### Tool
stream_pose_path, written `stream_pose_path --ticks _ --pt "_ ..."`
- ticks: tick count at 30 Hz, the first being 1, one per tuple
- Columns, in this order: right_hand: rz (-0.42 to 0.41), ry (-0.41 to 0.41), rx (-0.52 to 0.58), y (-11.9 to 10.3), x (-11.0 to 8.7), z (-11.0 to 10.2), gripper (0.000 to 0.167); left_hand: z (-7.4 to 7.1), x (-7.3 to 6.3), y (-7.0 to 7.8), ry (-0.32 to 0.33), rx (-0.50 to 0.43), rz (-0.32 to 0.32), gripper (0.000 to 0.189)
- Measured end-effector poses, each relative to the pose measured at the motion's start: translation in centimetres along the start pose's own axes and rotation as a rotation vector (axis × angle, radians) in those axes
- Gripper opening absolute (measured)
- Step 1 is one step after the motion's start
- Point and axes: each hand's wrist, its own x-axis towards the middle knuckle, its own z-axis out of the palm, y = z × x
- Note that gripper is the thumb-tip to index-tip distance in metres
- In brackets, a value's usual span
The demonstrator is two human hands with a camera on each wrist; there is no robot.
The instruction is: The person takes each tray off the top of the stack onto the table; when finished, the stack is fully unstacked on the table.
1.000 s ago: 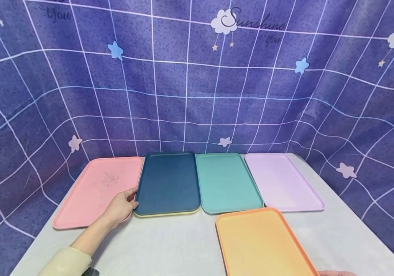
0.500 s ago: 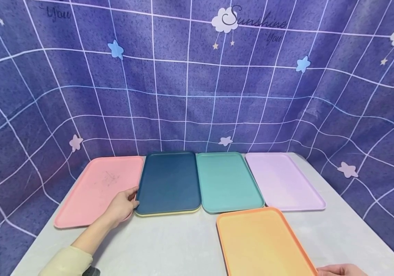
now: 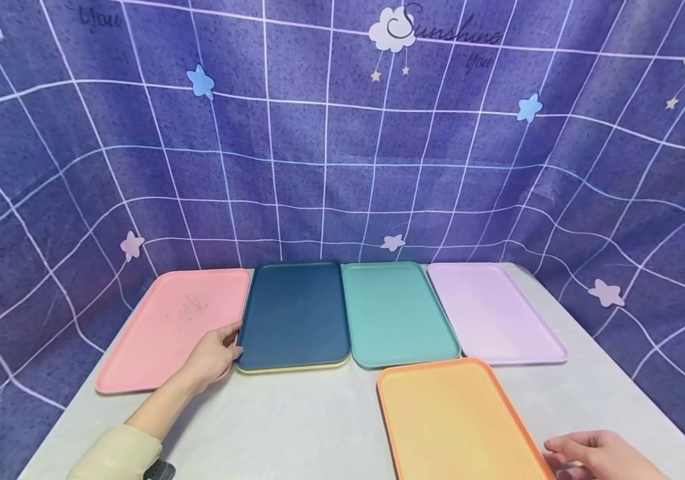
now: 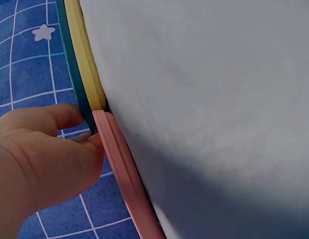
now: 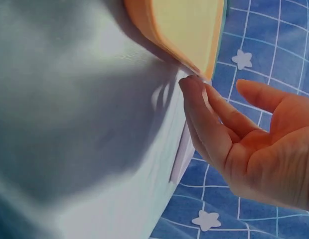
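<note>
My left hand [image 3: 209, 359] reaches over the pink tray [image 3: 165, 347]. Its thumb and fingertips touch the left edge of a dark blue tray [image 3: 294, 313], which is stacked on a yellow tray [image 4: 85, 55]. In the left wrist view, the pink tray's edge overlaps the yellow one beside those fingers. An orange tray [image 3: 450, 420] lies nearer to me, its lower end cut off by the head view. At its right edge is my right hand [image 3: 600, 457]; the right wrist view shows its fingertips right at the tray's corner, with the thumb apart and lifted away.
A teal tray [image 3: 401, 317] and a lilac tray [image 3: 495, 317] continue the back row to the right. All lie on a pale grey table [image 3: 276, 427]. Behind and along the sides hangs a purple gridded curtain [image 3: 294, 187] with stars and clouds.
My right hand has come further into the head view along the orange tray's right edge, its thumb now off the rim. My left hand keeps its place at the dark blue tray.
</note>
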Motion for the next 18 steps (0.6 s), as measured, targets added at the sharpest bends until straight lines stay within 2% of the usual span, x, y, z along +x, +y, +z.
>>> stream_pose_path --ticks 5,12,18 --pt "-0.004 0.045 -0.030 -1.9 0.7 0.3 0.047 -0.2 0.1 -0.1 0.004 0.009 0.003 0.062" --pt "-0.023 0.121 0.048 -4.5 2.9 1.8 0.042 -0.2 -0.1 -0.2 0.003 -0.002 0.000 0.062" --pt "-0.093 0.116 0.075 -6.4 4.9 3.4 0.039 -0.1 -0.1 0.1 0.012 0.013 -0.012 0.062"
